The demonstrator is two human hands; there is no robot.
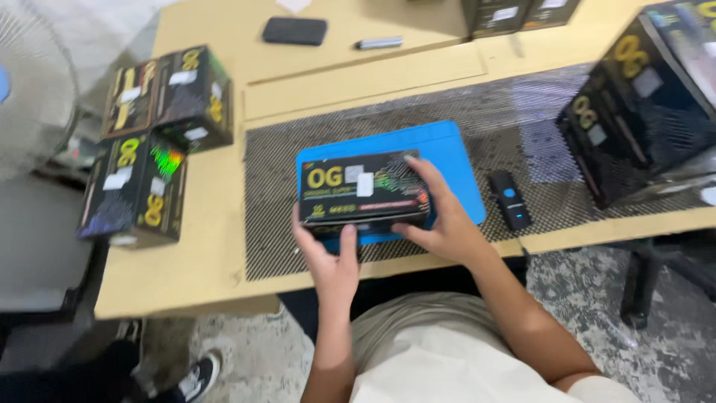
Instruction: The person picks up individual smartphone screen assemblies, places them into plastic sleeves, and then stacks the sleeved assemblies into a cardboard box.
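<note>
A black printed box [363, 192] with yellow lettering and a white sticker rests over a blue mat [447, 153] near the front edge of the table. My left hand [328, 257] grips its near left corner, thumb up against the front face. My right hand [440, 216] holds its right end, fingers spread over the top right corner. Both hands are closed around the same box.
Several matching black boxes [160, 142] are stacked at the table's left edge, and more stand at the right [641, 112]. A small black handheld scanner [509, 198] lies right of the mat. A dark phone [294, 30] and a marker [379, 43] lie at the back. A fan [33, 97] stands far left.
</note>
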